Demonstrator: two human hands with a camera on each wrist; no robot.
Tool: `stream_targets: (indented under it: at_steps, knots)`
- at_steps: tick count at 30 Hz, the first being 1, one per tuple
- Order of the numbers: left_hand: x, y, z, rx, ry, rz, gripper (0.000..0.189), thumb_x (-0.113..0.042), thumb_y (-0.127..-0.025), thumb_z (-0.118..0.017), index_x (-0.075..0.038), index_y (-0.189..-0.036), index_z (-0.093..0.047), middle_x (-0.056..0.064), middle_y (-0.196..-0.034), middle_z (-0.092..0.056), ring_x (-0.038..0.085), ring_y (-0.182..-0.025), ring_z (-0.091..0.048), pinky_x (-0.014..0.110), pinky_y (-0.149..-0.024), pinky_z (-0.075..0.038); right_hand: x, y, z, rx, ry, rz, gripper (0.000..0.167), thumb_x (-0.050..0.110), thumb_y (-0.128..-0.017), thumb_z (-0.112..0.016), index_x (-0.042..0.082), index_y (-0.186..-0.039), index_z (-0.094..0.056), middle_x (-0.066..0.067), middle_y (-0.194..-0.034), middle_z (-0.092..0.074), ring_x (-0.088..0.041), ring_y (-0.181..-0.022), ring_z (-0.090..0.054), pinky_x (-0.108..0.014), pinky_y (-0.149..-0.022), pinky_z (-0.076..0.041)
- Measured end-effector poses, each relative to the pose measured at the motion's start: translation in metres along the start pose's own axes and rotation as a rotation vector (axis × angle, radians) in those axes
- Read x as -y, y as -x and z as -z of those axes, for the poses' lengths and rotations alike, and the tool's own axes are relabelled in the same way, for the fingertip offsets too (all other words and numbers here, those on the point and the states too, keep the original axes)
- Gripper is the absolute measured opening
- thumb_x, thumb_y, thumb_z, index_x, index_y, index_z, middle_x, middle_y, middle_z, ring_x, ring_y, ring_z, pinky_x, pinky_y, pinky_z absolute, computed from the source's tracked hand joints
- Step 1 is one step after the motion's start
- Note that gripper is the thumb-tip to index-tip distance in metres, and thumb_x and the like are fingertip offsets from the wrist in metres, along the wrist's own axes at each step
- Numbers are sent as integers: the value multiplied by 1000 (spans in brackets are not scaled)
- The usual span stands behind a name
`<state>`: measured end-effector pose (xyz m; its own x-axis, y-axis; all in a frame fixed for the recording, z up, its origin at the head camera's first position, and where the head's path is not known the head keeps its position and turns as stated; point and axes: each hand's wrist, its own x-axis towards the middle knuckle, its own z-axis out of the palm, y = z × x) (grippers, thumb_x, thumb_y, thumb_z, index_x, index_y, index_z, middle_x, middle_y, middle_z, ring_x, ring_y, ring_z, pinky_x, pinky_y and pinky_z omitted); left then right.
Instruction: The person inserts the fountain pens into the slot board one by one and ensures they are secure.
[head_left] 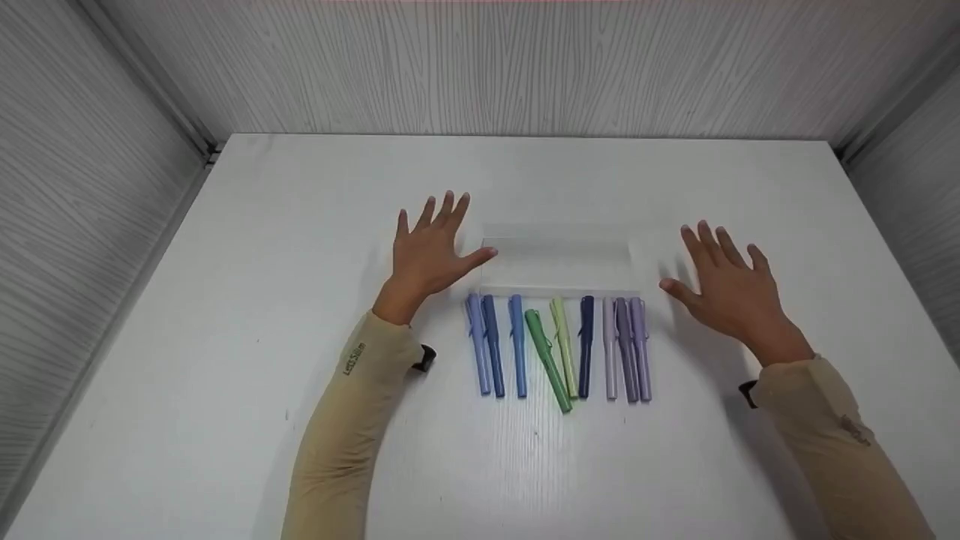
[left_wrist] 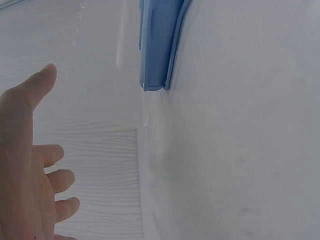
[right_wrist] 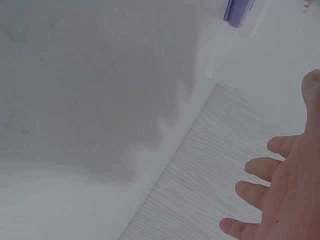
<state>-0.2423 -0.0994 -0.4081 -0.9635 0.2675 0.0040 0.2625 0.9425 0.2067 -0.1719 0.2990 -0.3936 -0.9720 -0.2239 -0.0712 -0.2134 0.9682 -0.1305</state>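
Note:
My left hand (head_left: 429, 259) hovers with spread fingers at the left end of a clear plastic tray (head_left: 559, 290), its thumb over the tray's left edge in the head view. To the right of the tray, my right hand (head_left: 731, 296) is also spread and holds nothing. Several capped pens lie in a row along the tray's near side: blue ones (head_left: 517, 345) at the left, a slanted green pen (head_left: 548, 360) and a yellow-green pen (head_left: 564, 347) in the middle, a navy pen (head_left: 586, 346), then purple ones (head_left: 641, 349). Pen ends also show in both wrist views.
The white table (head_left: 225, 360) carries the pens and tray. Grey wood-grain panels (head_left: 487, 67) rise behind it and at both sides. Dark wrist straps (head_left: 425, 358) stick out from the beige sleeves (head_left: 334, 442).

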Motion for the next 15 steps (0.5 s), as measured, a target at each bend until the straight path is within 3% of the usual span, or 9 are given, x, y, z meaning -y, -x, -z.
stream_targets:
  at_steps: [4,10,15]
  knots:
    - [-2,-1,0,-39,34,-20,93,-79,-83,-39,-27,-156,-14,5,-162,-17,28,-149,-21,59,-117,-10,4,5,-1,11,-19,35,85,64,-95,-37,11,-156,-8,-22,-161,-10,-42,-147,-13,-65,-111,-12]
    - [-4,-2,-4,-172,73,-59,89,-76,-81,-48,-25,-151,-32,10,-153,-40,31,-134,-47,55,-110,-30,7,9,-5,71,-69,88,84,61,-96,-41,12,-156,-10,-23,-160,-14,-46,-143,-21,-66,-107,-20]
    - [-6,-3,-4,-270,146,-85,81,-72,-81,-55,-22,-145,-46,8,-142,-53,28,-127,-54,50,-103,-39,7,12,-9,122,-101,124,81,58,-96,-43,13,-156,-13,-23,-160,-14,-45,-144,-21,-66,-108,-19]
